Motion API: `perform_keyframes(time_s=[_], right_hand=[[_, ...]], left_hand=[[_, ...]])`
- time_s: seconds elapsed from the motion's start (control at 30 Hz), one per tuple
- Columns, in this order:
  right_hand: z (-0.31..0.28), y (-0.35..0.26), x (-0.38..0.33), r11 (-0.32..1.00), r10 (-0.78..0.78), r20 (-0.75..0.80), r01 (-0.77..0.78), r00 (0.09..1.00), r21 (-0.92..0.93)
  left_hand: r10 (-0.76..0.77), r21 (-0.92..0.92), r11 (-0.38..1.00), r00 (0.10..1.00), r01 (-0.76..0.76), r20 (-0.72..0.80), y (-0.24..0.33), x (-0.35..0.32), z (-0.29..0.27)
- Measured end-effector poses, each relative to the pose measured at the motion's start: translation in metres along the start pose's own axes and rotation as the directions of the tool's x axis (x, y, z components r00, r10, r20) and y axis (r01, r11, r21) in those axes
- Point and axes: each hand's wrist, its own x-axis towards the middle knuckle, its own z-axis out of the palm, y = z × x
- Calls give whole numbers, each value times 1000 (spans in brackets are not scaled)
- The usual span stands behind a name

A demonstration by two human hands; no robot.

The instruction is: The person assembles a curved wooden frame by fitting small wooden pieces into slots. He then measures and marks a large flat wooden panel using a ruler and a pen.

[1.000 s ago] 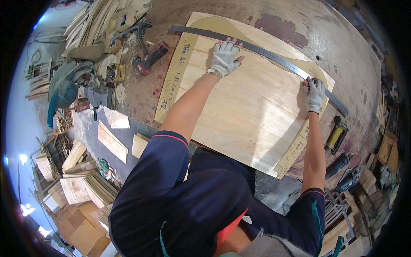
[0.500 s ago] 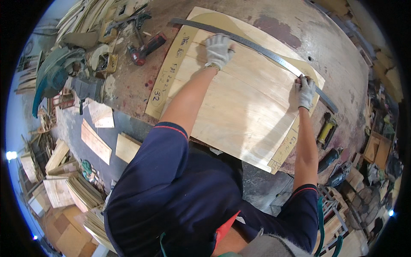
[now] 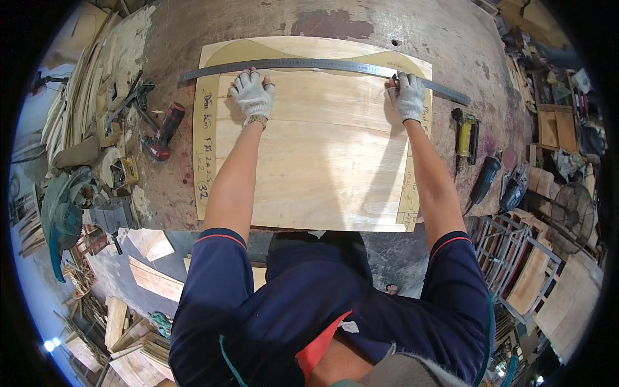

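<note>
A long, thin grey steel ruler [image 3: 322, 66] is laid across the far part of a large pale plywood sheet [image 3: 309, 155], which rests flat on a worn brown workbench [image 3: 438, 32]. The ruler's long axis runs left to right, near the sheet's far edge; its left end overhangs the sheet's left border, and its right end reaches past the right border and dips toward the person, though part of that bend is probably owed to the lens. The left hand [image 3: 253, 94], in a white fingerless work glove, is spread palm down with its fingertips pressed against the ruler's near edge. The right hand [image 3: 407, 95], gloved alike, is set on the ruler nearer its right end; whether the fingers are curled over the blade or merely pressed on it cannot be told.

The ruler is judged to be light, springy along its length and smooth enough to slide on the wood, so it is best steadied by downward pressure at two well-separated points, as is done here. The sheet is judged stiff and fairly heavy, best taken by its edges.

A red and black cordless drill [image 3: 162, 132] lies to the left of the sheet, and a yellow and black nail gun [image 3: 465, 132] to the right.
</note>
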Motion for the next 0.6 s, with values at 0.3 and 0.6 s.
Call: perform_keyframes(time_s=[0.3, 0.6], right_hand=[[3, 4, -1, 998, -15, 24, 13, 1000, 59], [3, 7, -3, 999, 3, 108, 1, 994, -42]], left_hand=[[17, 15, 1000, 1000, -17, -9, 2, 2, 0], [12, 17, 1000, 1000, -12, 5, 3, 2, -1]])
